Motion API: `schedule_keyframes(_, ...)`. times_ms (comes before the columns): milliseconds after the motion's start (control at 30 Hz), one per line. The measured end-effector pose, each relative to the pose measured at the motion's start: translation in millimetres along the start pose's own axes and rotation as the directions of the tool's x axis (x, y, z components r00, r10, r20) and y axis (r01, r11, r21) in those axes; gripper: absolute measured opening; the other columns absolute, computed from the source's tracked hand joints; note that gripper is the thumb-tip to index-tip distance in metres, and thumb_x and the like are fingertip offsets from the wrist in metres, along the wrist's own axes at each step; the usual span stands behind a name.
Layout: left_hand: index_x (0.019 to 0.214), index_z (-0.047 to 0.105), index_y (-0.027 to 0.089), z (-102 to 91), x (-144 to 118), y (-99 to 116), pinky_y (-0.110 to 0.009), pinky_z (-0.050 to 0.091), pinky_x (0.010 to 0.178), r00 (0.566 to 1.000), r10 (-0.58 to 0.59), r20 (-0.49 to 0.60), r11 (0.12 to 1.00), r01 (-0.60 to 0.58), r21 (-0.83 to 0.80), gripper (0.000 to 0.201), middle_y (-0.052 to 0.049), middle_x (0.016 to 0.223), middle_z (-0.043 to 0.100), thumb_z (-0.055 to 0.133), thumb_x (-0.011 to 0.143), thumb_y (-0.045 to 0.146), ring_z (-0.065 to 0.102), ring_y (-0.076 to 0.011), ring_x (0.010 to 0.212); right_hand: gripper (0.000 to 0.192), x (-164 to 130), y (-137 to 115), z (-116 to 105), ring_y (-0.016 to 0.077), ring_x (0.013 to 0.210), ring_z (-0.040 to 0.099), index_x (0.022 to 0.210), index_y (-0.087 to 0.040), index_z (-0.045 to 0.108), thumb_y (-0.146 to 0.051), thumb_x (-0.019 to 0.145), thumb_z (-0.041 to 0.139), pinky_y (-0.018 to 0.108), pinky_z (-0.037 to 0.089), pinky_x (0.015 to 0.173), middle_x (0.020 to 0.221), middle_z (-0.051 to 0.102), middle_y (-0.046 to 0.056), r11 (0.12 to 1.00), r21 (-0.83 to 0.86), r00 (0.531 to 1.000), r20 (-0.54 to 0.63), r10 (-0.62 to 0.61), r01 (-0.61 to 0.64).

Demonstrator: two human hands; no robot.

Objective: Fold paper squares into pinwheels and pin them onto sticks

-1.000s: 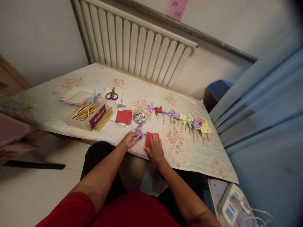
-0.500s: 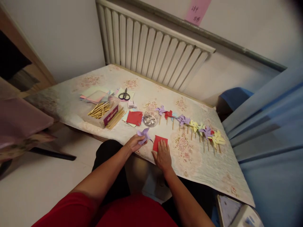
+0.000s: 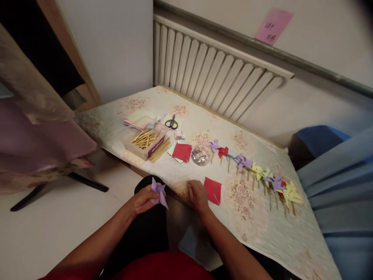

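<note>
Reference point for all positions: the round, clear plastic dish of small silvery pieces (image 3: 193, 159). The pieces are too small to identify.

Left hand (image 3: 147, 197): pinching a lilac paper pinwheel with folded, pointed blades (image 3: 158, 189). The pinwheel is raised nearer the wearer than the dish, and to its left. Thumb and fingers meet around the paper's middle; blade tips project freely.

Right hand (image 3: 198, 196): fingers curled inward, on the wearer's side of the dish. Whether anything is pinched there cannot be told. Beside it, nearer the wearer than the dish and slightly right, lies a flat red paper square with a cut (image 3: 212, 190), untouched.

Assessment: the step in hand appears to be keeping the folds together at the centre. Pressure should be firm at the overlap and light elsewhere, since thin paper would likely crease or spring apart. Blades should stay clear of the palm. The right hand should approach the centre squarely, supporting the paper from behind, fingertips off any point that might pierce through.
</note>
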State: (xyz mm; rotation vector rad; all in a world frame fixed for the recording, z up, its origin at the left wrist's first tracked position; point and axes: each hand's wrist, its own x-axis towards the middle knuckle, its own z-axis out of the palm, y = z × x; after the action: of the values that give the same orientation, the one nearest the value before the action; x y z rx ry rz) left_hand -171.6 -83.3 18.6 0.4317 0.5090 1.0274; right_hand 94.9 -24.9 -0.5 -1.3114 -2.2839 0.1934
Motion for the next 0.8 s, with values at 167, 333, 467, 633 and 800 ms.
schedule_keyframes(167,0.069,0.063,0.018,3.7,2.5,0.2,-0.030,0.047,0.069,0.999,-0.017,0.035,0.999,0.019,-0.035,0.026,0.001,0.064,0.057,0.084,0.058,0.008,0.058,-0.0148,0.065,0.035,84.8,-55.1,38.8,0.0217,0.106,0.063,0.119,-0.018,0.070,-0.012,0.097,0.043,0.033,0.051,0.096,0.110,0.072,0.011,0.989,-0.022,0.979,0.148,-0.140,0.145)
schedule_keyframes(333,0.067,0.061,0.017,3.8,5.3,5.2,-0.032,0.047,0.069,0.997,-0.022,0.068,0.999,0.024,-0.036,0.027,0.001,0.063,0.055,0.086,0.058,0.010,0.055,-0.0145,0.063,0.037,133.4,-77.8,71.1,0.0232,0.102,0.061,0.130,-0.019,0.064,-0.016,0.100,0.043,0.033,0.050,0.092,0.107,0.068,0.011,0.979,-0.135,0.966,0.226,-0.121,0.154)
schedule_keyframes(467,0.065,0.059,0.017,8.1,2.7,8.4,-0.032,0.046,0.068,0.997,-0.026,0.078,0.998,0.030,-0.052,0.028,0.001,0.063,0.054,0.087,0.061,0.014,0.053,-0.0143,0.062,0.037,147.6,-80.6,82.2,0.0210,0.090,0.062,0.134,-0.023,0.060,-0.022,0.103,0.040,0.029,0.051,0.076,0.106,0.065,0.009,0.968,-0.218,0.959,0.277,-0.063,0.127)
schedule_keyframes(633,0.063,0.059,0.018,11.1,3.4,10.0,-0.033,0.046,0.068,0.995,-0.037,0.091,0.997,0.042,-0.061,0.028,0.001,0.062,0.053,0.087,0.060,0.015,0.052,-0.0141,0.060,0.033,156.1,-81.5,81.4,0.0192,0.083,0.062,0.128,-0.024,0.062,-0.023,0.103,0.041,0.028,0.049,0.070,0.107,0.063,0.009,0.951,-0.270,0.940,0.336,-0.051,0.148)
schedule_keyframes(800,0.065,0.061,0.018,6.5,4.4,7.7,-0.033,0.048,0.069,0.994,-0.032,0.104,0.996,0.041,-0.085,0.025,0.001,0.063,0.054,0.084,0.060,0.011,0.054,-0.0147,0.062,0.032,160.5,-85.9,78.0,0.0193,0.083,0.062,0.126,-0.024,0.060,-0.017,0.100,0.043,0.028,0.050,0.069,0.108,0.063,0.009,0.940,-0.283,0.925,0.373,-0.077,0.192)
